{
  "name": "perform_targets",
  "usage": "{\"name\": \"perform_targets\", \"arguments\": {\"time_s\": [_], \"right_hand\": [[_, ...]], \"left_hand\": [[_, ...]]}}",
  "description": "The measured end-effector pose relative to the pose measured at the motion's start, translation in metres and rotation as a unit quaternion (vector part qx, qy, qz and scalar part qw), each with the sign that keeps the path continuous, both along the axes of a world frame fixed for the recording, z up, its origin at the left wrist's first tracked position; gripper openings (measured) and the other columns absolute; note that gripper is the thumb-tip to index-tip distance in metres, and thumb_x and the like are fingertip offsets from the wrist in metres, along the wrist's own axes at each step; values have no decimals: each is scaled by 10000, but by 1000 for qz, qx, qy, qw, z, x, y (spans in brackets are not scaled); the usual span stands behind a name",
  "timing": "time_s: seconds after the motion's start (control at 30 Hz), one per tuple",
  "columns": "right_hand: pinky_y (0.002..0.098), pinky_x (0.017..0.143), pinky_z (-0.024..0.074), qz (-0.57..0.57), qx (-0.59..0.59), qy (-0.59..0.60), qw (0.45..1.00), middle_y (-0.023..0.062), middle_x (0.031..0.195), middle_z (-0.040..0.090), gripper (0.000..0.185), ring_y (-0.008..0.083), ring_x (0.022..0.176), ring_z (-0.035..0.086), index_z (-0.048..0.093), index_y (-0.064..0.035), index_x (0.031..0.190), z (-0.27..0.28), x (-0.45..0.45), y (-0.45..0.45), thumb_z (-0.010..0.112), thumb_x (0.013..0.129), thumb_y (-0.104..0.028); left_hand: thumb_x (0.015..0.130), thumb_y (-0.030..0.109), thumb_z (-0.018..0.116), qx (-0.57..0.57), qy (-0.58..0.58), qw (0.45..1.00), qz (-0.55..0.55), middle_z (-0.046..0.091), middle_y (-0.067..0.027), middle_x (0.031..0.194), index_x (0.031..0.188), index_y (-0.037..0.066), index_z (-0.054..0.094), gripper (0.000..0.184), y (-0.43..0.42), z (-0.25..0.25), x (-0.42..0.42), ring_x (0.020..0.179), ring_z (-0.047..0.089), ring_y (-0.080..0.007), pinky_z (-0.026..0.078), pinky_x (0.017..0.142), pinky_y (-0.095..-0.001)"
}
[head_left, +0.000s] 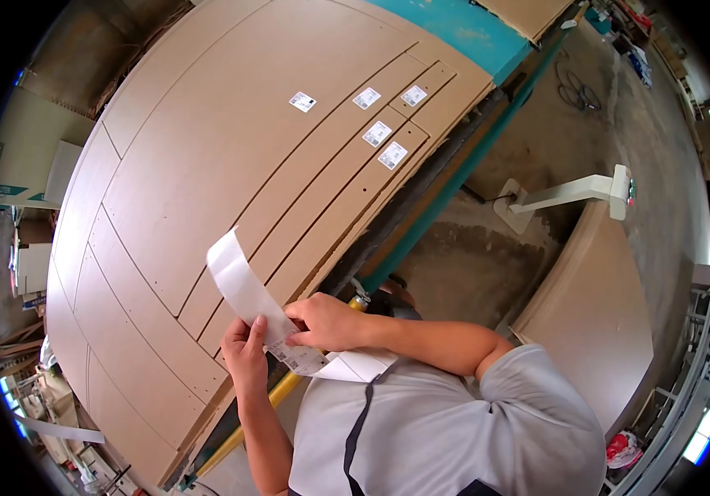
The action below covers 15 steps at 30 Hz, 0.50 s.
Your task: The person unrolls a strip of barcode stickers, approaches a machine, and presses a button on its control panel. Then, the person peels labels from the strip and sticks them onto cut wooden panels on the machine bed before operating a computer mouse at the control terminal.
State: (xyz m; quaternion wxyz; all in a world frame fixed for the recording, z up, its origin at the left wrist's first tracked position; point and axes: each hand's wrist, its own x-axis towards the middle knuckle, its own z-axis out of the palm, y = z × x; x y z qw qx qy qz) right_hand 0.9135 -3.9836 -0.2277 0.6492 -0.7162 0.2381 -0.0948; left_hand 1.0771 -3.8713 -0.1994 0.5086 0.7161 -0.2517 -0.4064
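Left hand grasps a paper strip, thumb on top. Right hand, fingers curled, touches the strip's edge; cannot tell whether they pinch. Strip lies before the grey shirt, far end over the board, which bears five labels.

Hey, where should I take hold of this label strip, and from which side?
Probably pinch the label strip near its blank, curved far end, thumb and finger on opposite faces, coming from your left. That end juts free beyond your left hand, while your right hand is at the printed part. The strip looks thin and bendy, so a light pinch seems best.
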Motion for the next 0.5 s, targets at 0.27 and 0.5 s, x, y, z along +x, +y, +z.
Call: {"name": "perform_targets", "arguments": {"time_s": [0.27,0.5], "right_hand": [[417,689,537,39,0,9,999,190,806,719,288,347,742,706,686,19,910,-2,-19,-13,795,829,-235],[436,702,538,57,8,9,998,200,805,715,296,363,753,705,674,25,889,-5,-29,-21,791,827,-240]], "left_hand": [[992,220,700,29,-8,1000,-5,685,-10,833,974,-46,700,267,-10,-7,-8,729,553,-68,440,667,-236],[988,208,704,24,-24,999,-9,684,-6,824,979,-45,703,253,-24,-3,-17,715,553,-64,441,659,-237]]}}
